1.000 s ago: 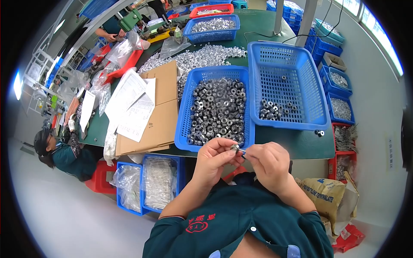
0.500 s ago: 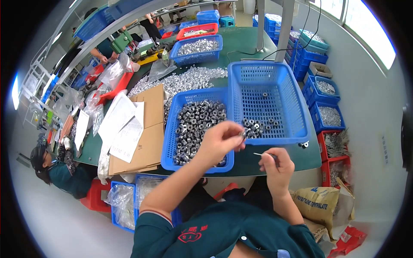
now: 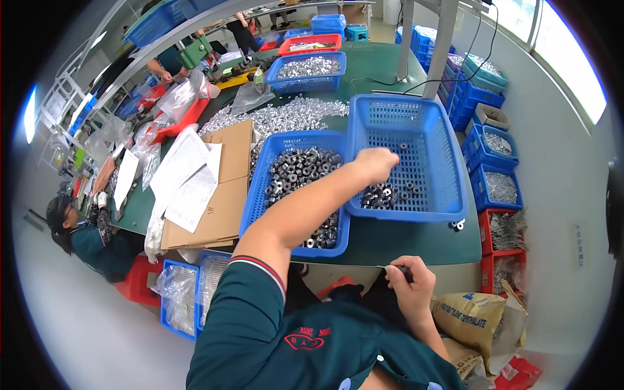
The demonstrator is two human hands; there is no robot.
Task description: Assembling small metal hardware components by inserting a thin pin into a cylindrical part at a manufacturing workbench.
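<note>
While a seated person (image 3: 78, 234) works at the far left edge of the frame, papers (image 3: 188, 179) lie on a flat cardboard box (image 3: 224, 208) left of centre. Next, a blue basket (image 3: 260, 208) packed with dark metal rings (image 3: 296, 172) sits mid-frame, long axis running bottom to top. Left hand (image 3: 376, 164) reaches up-right across it, fingers curled down over the right blue basket (image 3: 448, 162), above a small cluster of rings (image 3: 390, 194) in its lower part; can't tell if it pinches a ring. Right hand (image 3: 411, 286) at lower centre, below the green table (image 3: 396, 240) edge, closed around a thin dark tool, mostly hidden, axis unclear. Two loose rings (image 3: 456, 225) lie on the table at right.
</note>
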